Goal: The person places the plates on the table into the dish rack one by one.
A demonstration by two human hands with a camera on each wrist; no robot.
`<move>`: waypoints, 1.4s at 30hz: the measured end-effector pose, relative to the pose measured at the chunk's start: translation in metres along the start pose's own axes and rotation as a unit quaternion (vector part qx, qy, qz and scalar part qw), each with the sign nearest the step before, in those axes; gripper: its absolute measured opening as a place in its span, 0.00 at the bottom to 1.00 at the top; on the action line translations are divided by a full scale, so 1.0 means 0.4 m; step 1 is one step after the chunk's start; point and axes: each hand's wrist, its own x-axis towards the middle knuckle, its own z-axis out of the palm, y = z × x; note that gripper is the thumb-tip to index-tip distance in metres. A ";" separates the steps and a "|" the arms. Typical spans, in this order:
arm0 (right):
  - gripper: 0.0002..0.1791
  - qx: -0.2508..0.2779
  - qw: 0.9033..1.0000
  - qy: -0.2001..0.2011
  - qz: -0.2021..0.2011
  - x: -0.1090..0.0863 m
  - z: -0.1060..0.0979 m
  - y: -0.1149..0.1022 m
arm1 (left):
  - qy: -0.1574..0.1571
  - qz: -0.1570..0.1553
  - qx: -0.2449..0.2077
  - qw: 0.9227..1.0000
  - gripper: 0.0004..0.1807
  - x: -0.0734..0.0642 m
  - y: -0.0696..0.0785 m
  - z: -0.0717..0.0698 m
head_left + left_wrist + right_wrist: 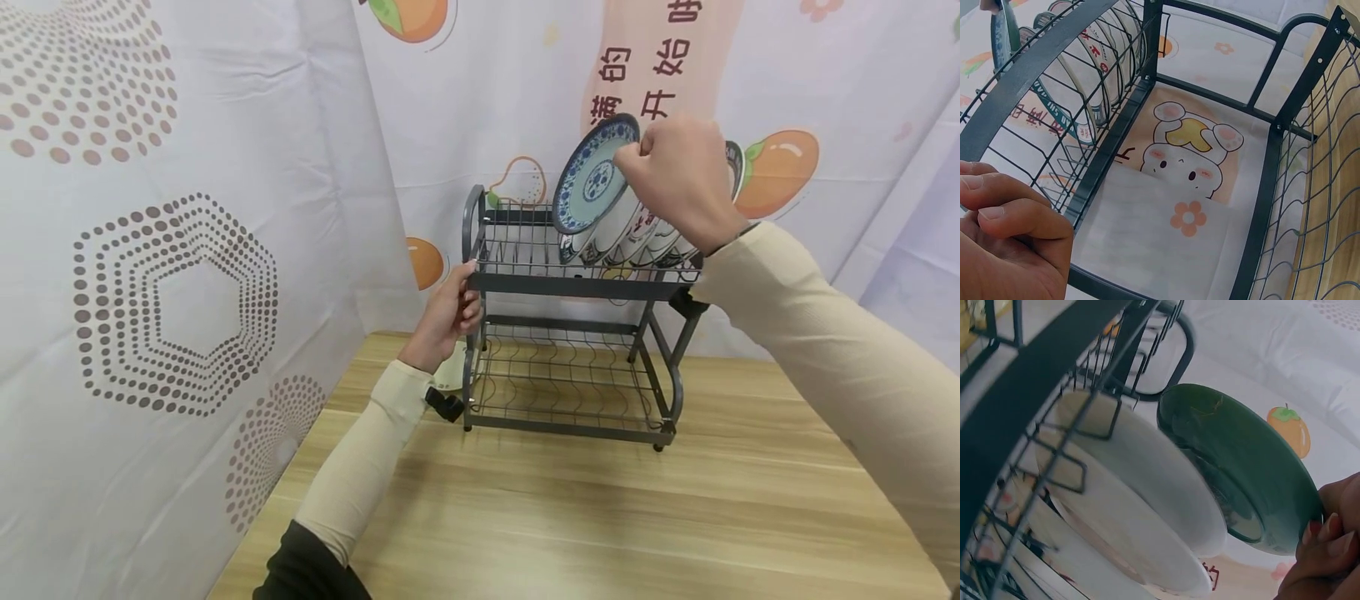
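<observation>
A plate (600,177) with a blue floral face and a dark green back (1241,450) is tilted above the upper tier of the dish rack (555,286). My right hand (678,171) pinches its edge between thumb and fingers. Several white plates (1141,469) lean in a row in the upper tier, just right of the blue plate in the head view and partly behind my right hand. At the rack's left front corner, my left hand (448,312) grips the upper frame with curled fingers (1029,219).
The lower wire tier (562,379) holds no dishes. A pale round object (451,371) sits behind my left wrist, mostly hidden. The rack stands on a wooden table (600,508), with printed white curtains (322,167) behind and to the left.
</observation>
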 end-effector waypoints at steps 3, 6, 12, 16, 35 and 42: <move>0.20 -0.026 0.999 0.012 -0.028 0.014 0.014 -0.007 | 0.001 -0.001 0.001 1.000 0.29 -0.001 0.003 0.000; 0.18 -0.044 0.997 0.027 -0.051 0.021 0.034 -0.011 | 0.000 -0.002 0.000 1.000 0.29 -0.002 0.004 0.001; 0.17 -0.052 0.994 0.042 -0.081 0.023 0.066 -0.029 | 0.002 -0.006 0.000 1.000 0.29 -0.002 0.003 -0.001; 0.18 -0.064 0.993 0.040 -0.090 0.027 0.088 -0.040 | 0.006 -0.005 0.000 1.000 0.29 -0.003 0.004 -0.002; 0.19 -0.158 0.981 -0.001 -0.113 0.040 0.181 -0.072 | 0.005 0.002 -0.009 1.000 0.30 -0.006 0.008 0.000; 0.21 -0.196 0.973 -0.009 -0.119 0.038 0.223 -0.084 | -0.002 0.005 -0.002 1.000 0.29 -0.007 0.006 0.000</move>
